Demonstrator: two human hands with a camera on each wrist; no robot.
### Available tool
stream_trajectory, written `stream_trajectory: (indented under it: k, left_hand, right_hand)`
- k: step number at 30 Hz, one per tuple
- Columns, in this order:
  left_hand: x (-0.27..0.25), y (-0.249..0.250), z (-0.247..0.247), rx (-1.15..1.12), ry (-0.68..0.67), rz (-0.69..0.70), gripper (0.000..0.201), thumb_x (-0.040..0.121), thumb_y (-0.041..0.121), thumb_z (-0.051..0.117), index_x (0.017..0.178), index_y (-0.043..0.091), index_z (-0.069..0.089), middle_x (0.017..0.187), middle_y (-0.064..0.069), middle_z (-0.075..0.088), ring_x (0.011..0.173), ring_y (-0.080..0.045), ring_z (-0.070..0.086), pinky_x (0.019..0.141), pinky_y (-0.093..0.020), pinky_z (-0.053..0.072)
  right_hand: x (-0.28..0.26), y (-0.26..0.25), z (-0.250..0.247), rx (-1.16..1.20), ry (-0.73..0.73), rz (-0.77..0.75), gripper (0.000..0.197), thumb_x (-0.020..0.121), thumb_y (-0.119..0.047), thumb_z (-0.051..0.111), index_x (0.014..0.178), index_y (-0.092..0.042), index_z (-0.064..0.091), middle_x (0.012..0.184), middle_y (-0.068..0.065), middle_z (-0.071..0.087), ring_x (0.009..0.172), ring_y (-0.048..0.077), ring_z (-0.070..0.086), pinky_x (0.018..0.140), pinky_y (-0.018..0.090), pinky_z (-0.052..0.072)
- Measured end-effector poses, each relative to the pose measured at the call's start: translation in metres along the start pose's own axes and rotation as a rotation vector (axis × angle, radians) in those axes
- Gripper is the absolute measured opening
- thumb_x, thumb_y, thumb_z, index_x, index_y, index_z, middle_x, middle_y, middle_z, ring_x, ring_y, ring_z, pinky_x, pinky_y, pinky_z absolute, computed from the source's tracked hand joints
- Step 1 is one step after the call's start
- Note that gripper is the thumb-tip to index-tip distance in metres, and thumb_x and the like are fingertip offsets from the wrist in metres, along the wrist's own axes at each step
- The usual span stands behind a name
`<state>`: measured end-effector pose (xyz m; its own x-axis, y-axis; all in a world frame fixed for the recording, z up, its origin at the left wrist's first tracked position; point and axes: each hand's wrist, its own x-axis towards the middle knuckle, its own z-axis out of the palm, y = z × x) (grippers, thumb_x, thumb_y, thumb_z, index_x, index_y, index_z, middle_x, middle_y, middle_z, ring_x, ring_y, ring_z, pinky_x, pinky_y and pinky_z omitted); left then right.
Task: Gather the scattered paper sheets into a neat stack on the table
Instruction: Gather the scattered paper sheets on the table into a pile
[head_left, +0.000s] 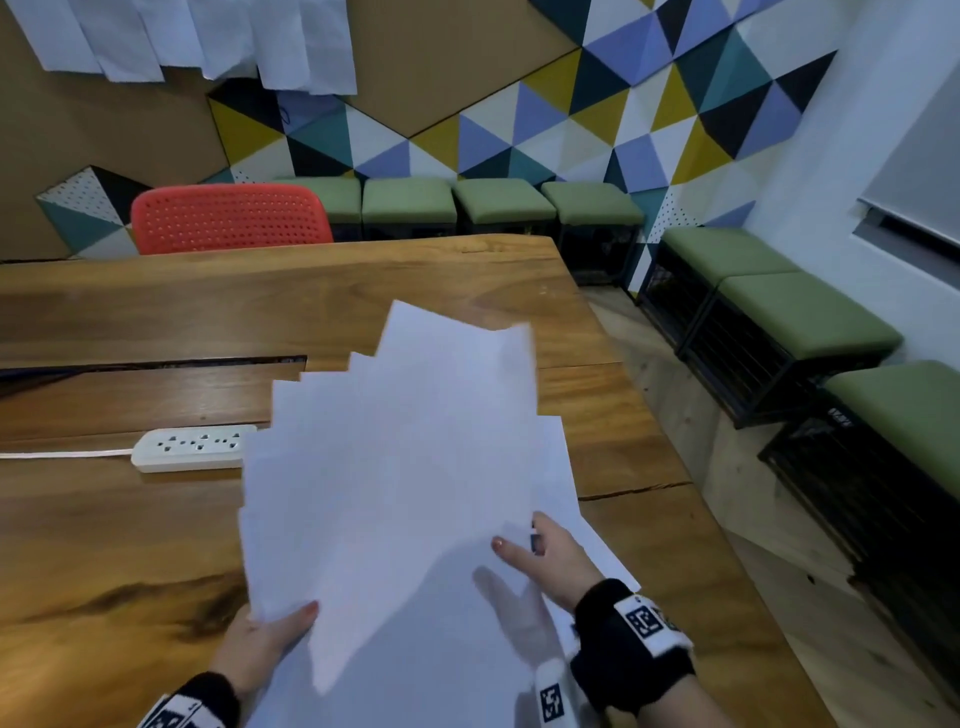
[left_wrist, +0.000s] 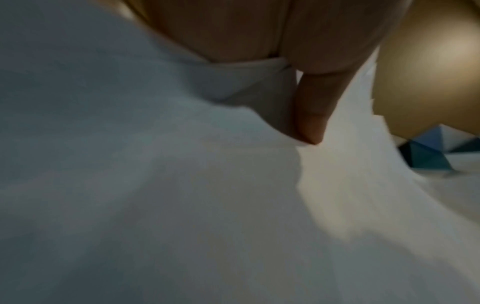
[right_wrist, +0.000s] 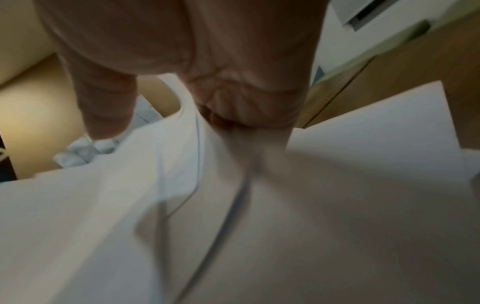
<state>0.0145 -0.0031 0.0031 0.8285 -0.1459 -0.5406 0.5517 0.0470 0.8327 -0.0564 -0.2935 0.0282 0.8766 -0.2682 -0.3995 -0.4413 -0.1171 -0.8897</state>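
Several thin white paper sheets (head_left: 405, 467), unevenly fanned, are pinched by left hand (head_left: 262, 642) and right hand (head_left: 550, 564) above the wooden table (head_left: 156, 545).

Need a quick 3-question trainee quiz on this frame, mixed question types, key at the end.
1. True or false: the paper sheets are already squared into a neat stack.
2. Which object lies on the wooden table just left of the sheets?
A. a stapler
B. a white power strip
C. a laptop
3. Fill in: the left hand grips the sheets at their near-left corner, thumb on top; the right hand holds their near-____ edge.

Key:
1. false, the far corners fan out unevenly
2. B
3. right
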Motion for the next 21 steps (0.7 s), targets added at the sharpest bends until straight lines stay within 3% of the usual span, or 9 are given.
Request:
stream_trajectory:
  k: [3,5,7,9,11,14,16,19,21]
  left_hand:
    - [-0.002,0.010,-0.020,-0.038,0.070,0.069,0.024,0.084,-0.012,0.052,0.102,0.003,0.056,0.054,0.005,0.071,0.048,-0.009,0.067,0.045,-0.020,0.053]
    - [-0.002,0.017,-0.034,-0.059,0.124,0.089,0.023,0.085,-0.010,0.051,0.101,0.006,0.055,0.052,0.008,0.070,0.049,-0.013,0.067,0.050,-0.027,0.054]
    - [0.001,0.019,-0.043,-0.072,0.197,0.084,0.027,0.085,-0.008,0.053,0.110,0.003,0.053,0.057,0.005,0.072,0.063,-0.023,0.063,0.066,-0.033,0.047]
    - [0.008,0.019,-0.049,-0.106,0.236,0.043,0.037,0.085,-0.008,0.054,0.121,-0.003,0.051,0.089,-0.012,0.073,0.081,-0.026,0.057,0.087,-0.040,0.042]
    - [0.013,0.020,-0.047,-0.121,0.222,0.022,0.043,0.084,-0.008,0.055,0.126,-0.006,0.048,0.114,-0.021,0.063,0.092,-0.030,0.056,0.095,-0.042,0.037]
    - [0.021,0.026,-0.039,-0.081,0.189,0.039,0.039,0.083,-0.012,0.053,0.122,-0.008,0.050,0.085,-0.005,0.064,0.076,-0.023,0.054,0.087,-0.039,0.039]
    - [0.025,0.032,-0.032,-0.076,0.167,0.055,0.039,0.084,-0.012,0.052,0.122,-0.004,0.049,0.083,0.000,0.059,0.074,-0.019,0.052,0.088,-0.038,0.036]
    - [0.040,0.033,-0.025,-0.104,0.138,0.017,0.045,0.083,-0.010,0.054,0.127,-0.003,0.048,0.087,-0.005,0.064,0.085,-0.027,0.056,0.092,-0.041,0.036]
    - [0.047,0.034,-0.018,-0.112,0.119,0.003,0.039,0.083,-0.010,0.054,0.121,-0.002,0.051,0.081,-0.006,0.067,0.082,-0.027,0.057,0.091,-0.041,0.037]
  right_hand:
    - [0.026,0.013,-0.022,-0.094,0.248,0.150,0.049,0.081,-0.029,0.068,0.123,-0.012,0.049,0.107,0.007,0.057,0.100,0.023,0.056,0.093,0.033,0.044]
    - [0.038,0.017,-0.040,-0.183,0.407,0.260,0.052,0.080,-0.025,0.067,0.126,-0.007,0.048,0.123,0.014,0.052,0.109,0.029,0.053,0.099,0.036,0.042]
    - [0.046,0.014,-0.053,-0.259,0.499,0.337,0.052,0.082,-0.024,0.064,0.127,-0.006,0.046,0.133,0.019,0.043,0.118,0.035,0.047,0.100,0.038,0.038]
    - [0.054,0.011,-0.059,-0.315,0.548,0.411,0.056,0.082,-0.026,0.063,0.131,-0.008,0.042,0.136,0.021,0.035,0.125,0.039,0.037,0.102,0.039,0.035]
    - [0.065,0.008,-0.058,-0.370,0.566,0.465,0.061,0.081,-0.031,0.064,0.133,-0.009,0.040,0.139,0.022,0.032,0.128,0.040,0.030,0.104,0.042,0.032]
    - [0.082,0.001,-0.050,-0.465,0.568,0.488,0.068,0.078,-0.042,0.066,0.130,-0.007,0.041,0.139,0.022,0.032,0.128,0.040,0.029,0.105,0.044,0.033]
    - [0.092,-0.007,-0.041,-0.511,0.537,0.465,0.073,0.075,-0.045,0.067,0.130,-0.006,0.040,0.138,0.021,0.033,0.128,0.039,0.031,0.106,0.044,0.033]
    - [0.103,-0.017,-0.021,-0.543,0.421,0.377,0.073,0.071,-0.042,0.073,0.126,-0.007,0.039,0.134,0.015,0.038,0.125,0.034,0.039,0.102,0.041,0.037]
    - [0.108,-0.019,-0.008,-0.530,0.297,0.329,0.065,0.069,-0.036,0.075,0.120,-0.010,0.044,0.128,0.011,0.046,0.118,0.030,0.048,0.095,0.038,0.044]
